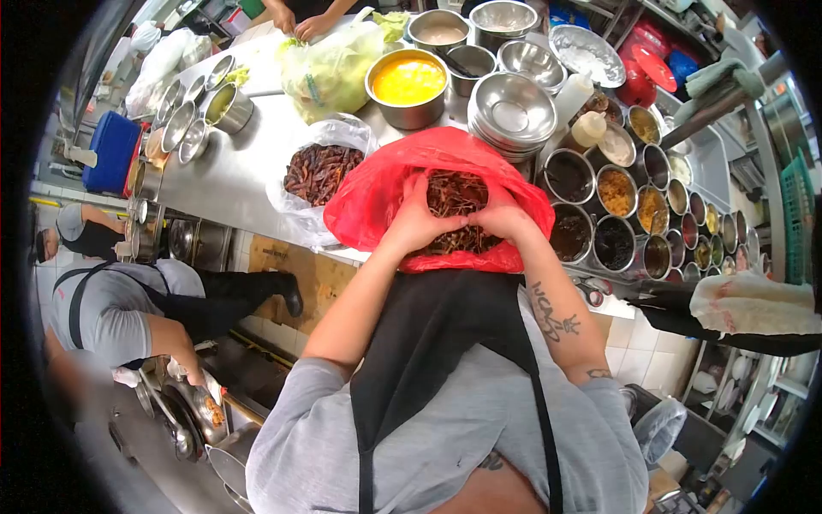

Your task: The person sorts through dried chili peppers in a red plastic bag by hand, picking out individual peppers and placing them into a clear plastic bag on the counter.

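Observation:
A red plastic bag lies open at the near edge of the steel counter, with dark dried chillies inside. My left hand and my right hand are both in the bag, curved round the chillies from either side, thumbs almost meeting in the middle. The fingertips of both hands are partly hidden among the chillies. Just left of the red bag, a clear plastic bag holds more dark red chillies.
Behind the bags stand a pot of yellow liquid, stacked steel bowls and a bag of greens. Several ingredient tins fill the right side. A co-worker is at the stove, left; another person's hands are across the counter.

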Action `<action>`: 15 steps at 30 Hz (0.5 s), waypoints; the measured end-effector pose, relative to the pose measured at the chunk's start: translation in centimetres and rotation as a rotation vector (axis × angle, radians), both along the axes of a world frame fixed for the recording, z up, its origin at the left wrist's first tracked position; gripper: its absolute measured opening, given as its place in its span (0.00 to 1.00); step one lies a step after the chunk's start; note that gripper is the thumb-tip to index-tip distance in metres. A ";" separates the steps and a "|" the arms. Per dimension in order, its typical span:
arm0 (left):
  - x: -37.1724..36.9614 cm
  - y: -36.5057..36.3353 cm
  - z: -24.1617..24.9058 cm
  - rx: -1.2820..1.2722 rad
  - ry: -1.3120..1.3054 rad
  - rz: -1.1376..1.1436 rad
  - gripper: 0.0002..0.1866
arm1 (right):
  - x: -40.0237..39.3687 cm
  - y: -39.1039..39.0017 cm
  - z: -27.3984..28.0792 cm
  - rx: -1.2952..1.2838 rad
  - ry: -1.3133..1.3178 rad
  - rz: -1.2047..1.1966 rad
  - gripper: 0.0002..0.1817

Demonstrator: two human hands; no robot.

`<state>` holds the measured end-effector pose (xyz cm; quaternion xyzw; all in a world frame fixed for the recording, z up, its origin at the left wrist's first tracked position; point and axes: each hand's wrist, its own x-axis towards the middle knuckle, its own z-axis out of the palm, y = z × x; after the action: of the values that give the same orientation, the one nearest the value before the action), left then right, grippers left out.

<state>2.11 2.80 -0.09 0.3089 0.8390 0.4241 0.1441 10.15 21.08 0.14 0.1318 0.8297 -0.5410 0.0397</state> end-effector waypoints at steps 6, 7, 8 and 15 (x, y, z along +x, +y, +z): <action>-1.4 -1.4 3.1 0.376 -0.719 -0.071 0.49 | 1.0 0.9 3.5 -0.152 0.127 -0.044 0.37; -2.0 -2.1 3.5 0.311 -0.631 -0.138 0.48 | 1.2 1.3 3.8 -0.078 0.090 -0.086 0.34; -2.8 -2.8 3.0 0.234 -0.456 -0.147 0.44 | 1.4 1.8 4.3 -0.003 0.055 -0.128 0.32; -5.1 -5.0 -0.6 -0.040 -0.177 0.043 0.25 | 1.0 3.2 2.8 -0.169 0.014 -0.219 0.16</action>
<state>-2.99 -2.24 -0.64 0.2491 0.8377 0.4361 0.2144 11.12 24.27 2.89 0.2140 0.7622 -0.6108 -0.0145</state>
